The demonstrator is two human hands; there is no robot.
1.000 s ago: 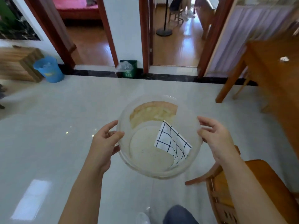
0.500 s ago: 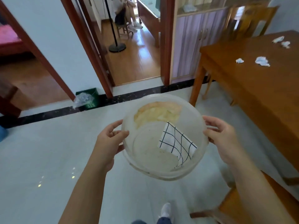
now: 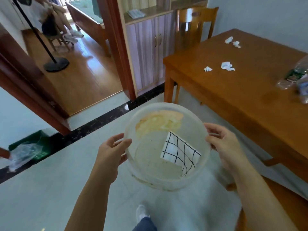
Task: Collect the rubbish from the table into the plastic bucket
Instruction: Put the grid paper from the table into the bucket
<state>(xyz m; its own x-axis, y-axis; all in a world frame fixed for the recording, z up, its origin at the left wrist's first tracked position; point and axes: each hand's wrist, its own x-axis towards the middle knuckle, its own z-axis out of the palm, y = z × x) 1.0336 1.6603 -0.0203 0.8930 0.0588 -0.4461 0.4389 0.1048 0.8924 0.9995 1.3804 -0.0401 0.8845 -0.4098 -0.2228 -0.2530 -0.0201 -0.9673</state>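
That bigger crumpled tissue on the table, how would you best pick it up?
Pinch the crumpled tissue from straight above, across its raised folds. It lies loose on the flat wooden table, apart from the smaller scrap, so nothing blocks a top-down grip.

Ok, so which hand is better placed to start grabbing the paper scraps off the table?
Probably the right hand: the table and its crumpled paper lie on that side, while the left hand could keep the bucket.

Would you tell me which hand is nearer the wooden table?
Right. The right hand grips the bucket rim beside the table; the left hand grips the far side.
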